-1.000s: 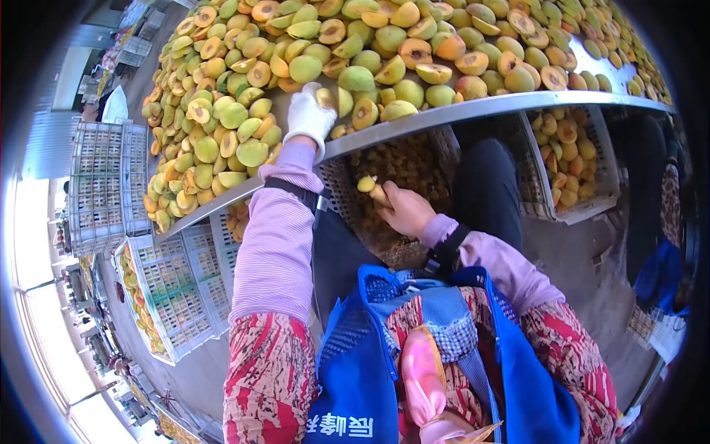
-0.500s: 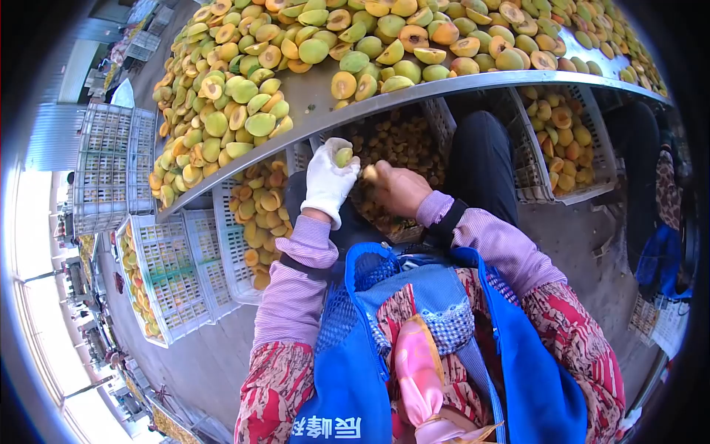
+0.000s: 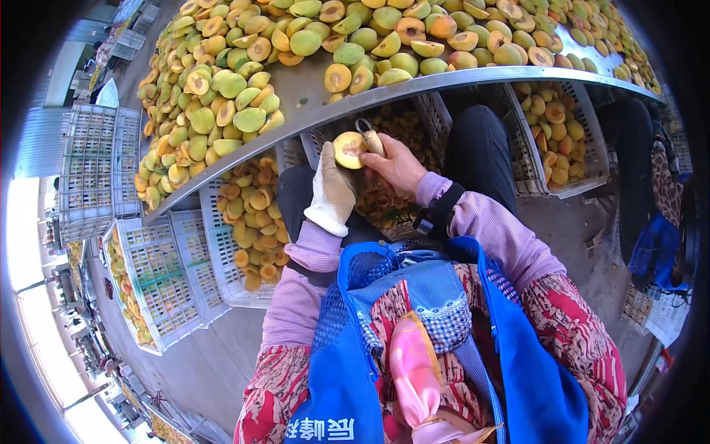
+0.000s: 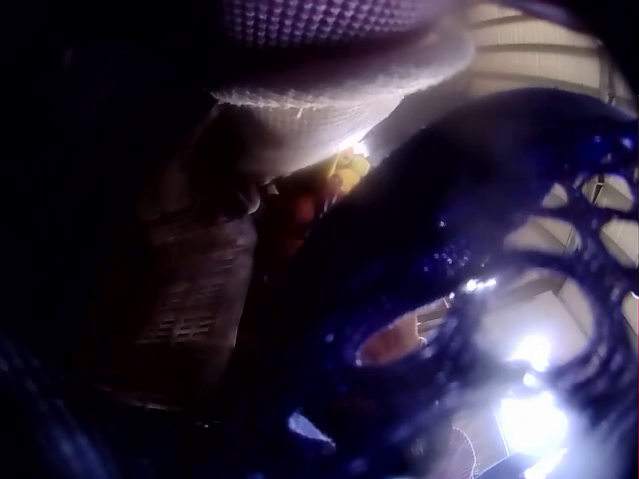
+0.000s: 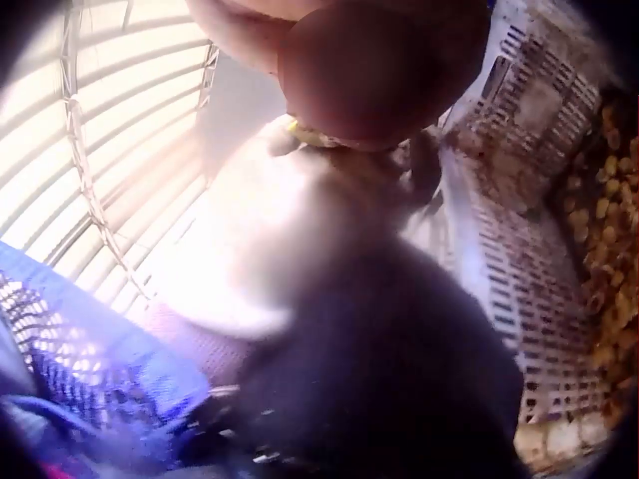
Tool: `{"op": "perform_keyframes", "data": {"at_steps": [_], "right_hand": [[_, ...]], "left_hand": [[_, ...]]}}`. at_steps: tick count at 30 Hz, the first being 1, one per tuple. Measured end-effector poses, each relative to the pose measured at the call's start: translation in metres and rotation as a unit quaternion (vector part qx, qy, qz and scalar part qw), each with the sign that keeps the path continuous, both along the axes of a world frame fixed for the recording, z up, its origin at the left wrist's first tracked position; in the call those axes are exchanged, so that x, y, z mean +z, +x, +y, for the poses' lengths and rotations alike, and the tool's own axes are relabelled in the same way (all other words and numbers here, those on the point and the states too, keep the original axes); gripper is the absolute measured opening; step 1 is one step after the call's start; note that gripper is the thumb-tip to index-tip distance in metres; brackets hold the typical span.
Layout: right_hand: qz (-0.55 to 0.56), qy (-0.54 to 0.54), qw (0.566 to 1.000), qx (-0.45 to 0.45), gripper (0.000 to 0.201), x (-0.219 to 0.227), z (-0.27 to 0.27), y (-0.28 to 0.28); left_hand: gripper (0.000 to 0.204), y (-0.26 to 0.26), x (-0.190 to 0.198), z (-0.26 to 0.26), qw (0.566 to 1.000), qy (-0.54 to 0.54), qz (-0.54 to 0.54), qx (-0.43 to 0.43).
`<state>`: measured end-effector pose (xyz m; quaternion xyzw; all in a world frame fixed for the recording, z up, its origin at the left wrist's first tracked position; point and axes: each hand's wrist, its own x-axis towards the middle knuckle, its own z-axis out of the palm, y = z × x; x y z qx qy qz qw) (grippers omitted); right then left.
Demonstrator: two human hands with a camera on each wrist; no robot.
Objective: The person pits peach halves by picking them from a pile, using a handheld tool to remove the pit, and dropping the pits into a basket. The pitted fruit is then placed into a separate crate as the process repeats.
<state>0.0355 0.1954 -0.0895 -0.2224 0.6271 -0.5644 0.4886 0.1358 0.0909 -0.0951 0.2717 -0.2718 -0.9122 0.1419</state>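
My left hand (image 3: 331, 194), in a white glove with a stained tan palm, holds a halved yellow fruit (image 3: 347, 150) like an apricot or peach, cut face up with a brownish centre. Bare, my right hand (image 3: 399, 167) grips the pale wooden handle of a pitting tool (image 3: 376, 143) with a thin metal loop. Its fingertips are right at the fruit's edge. Both hands are close together over a crate of small brown pieces (image 3: 392, 194), below the table edge. In the right wrist view, the glove (image 5: 235, 239) is overexposed beneath the bare fingers; the left wrist view is mostly dark.
A metal table (image 3: 299, 87) heaped with halved fruit (image 3: 222, 81) curves ahead, its raised rim (image 3: 414, 83) just beyond the hands. Crates of fruit stand at left (image 3: 222, 259) and right (image 3: 584, 181) under it. Stacked crates (image 3: 96, 170) are farther left. My knee (image 3: 482, 148) is beside the middle crate.
My left hand has come back from the fruit heap to my right hand, carrying a fruit half, and has turned its cut face up. The right hand has moved slightly, bringing the tool beside the fruit.
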Motion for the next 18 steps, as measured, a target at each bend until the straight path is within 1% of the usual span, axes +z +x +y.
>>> {"op": "perform_keyframes", "data": {"at_steps": [1, 2, 3, 4, 5, 6, 7, 8, 9, 10, 12, 13, 14, 16, 17, 18], "right_hand": [[0.06, -0.024, 0.998, -0.002, 0.025, -0.012, -0.004, -0.004], [0.058, -0.021, 0.998, -0.001, 0.025, -0.031, -0.009, -0.005], [0.207, -0.1, 0.971, -0.066, 0.026, -0.052, -0.015, -0.004], [0.348, -0.177, 0.912, -0.128, 0.026, -0.063, -0.019, -0.004], [0.097, 0.0, 0.991, -0.096, 0.029, -0.013, -0.006, -0.003], [0.097, 0.001, 0.991, -0.096, 0.029, -0.016, -0.002, -0.002], [0.123, -0.011, 0.99, -0.074, 0.029, -0.022, 0.002, -0.004], [0.149, -0.024, 0.987, -0.052, 0.03, -0.011, 0.004, -0.002], [0.048, 0.056, 0.997, 0.005, 0.031, 0.003, 0.013, 0.0], [0.072, 0.078, 0.993, 0.044, 0.032, 0.01, 0.013, 0.003], [0.195, 0.068, 0.976, 0.064, 0.035, 0.005, 0.01, 0.012], [0.224, 0.048, 0.971, 0.07, 0.037, -0.003, 0.008, 0.013], [0.221, 0.048, 0.972, 0.069, 0.037, -0.004, 0.006, 0.013], [0.256, 0.056, 0.962, 0.08, 0.036, -0.005, 0.002, 0.014], [0.255, 0.056, 0.962, 0.08, 0.036, -0.004, 0.001, 0.014], [0.256, 0.062, 0.962, 0.079, 0.035, -0.004, 0.0, 0.015]], "left_hand": [[0.032, 0.001, -0.009, -0.006, 1.0, -0.014, 0.006, 0.007], [0.032, -0.002, -0.013, -0.008, 1.0, -0.011, 0.005, 0.008], [0.029, -0.005, -0.016, -0.01, 0.999, 0.021, -0.019, 0.044], [0.027, -0.007, -0.019, -0.011, 0.994, 0.054, -0.044, 0.081], [0.023, -0.007, -0.02, -0.011, 0.994, 0.021, -0.009, 0.111], [0.023, -0.007, -0.02, -0.011, 0.993, 0.023, -0.009, 0.111], [0.027, -0.009, -0.013, -0.01, 0.989, 0.032, 0.015, 0.146], [0.03, -0.01, -0.01, -0.01, 0.982, 0.042, 0.039, 0.181], [0.03, -0.009, -0.011, -0.013, 0.982, 0.079, 0.05, 0.165], [0.03, -0.01, -0.017, -0.014, 0.982, 0.081, 0.047, 0.165], [0.029, -0.011, -0.031, -0.015, 0.991, -0.009, 0.021, 0.129], [0.025, -0.017, -0.007, -0.004, 0.988, 0.016, -0.011, 0.154], [0.025, -0.019, -0.009, -0.002, 0.988, 0.016, -0.013, 0.153], [0.024, -0.021, -0.014, -0.002, 0.98, -0.09, -0.051, 0.17], [0.024, -0.023, -0.016, -0.001, 0.976, -0.116, -0.059, 0.173], [0.024, -0.023, -0.019, 0.0, 0.976, -0.115, -0.06, 0.172]]}}
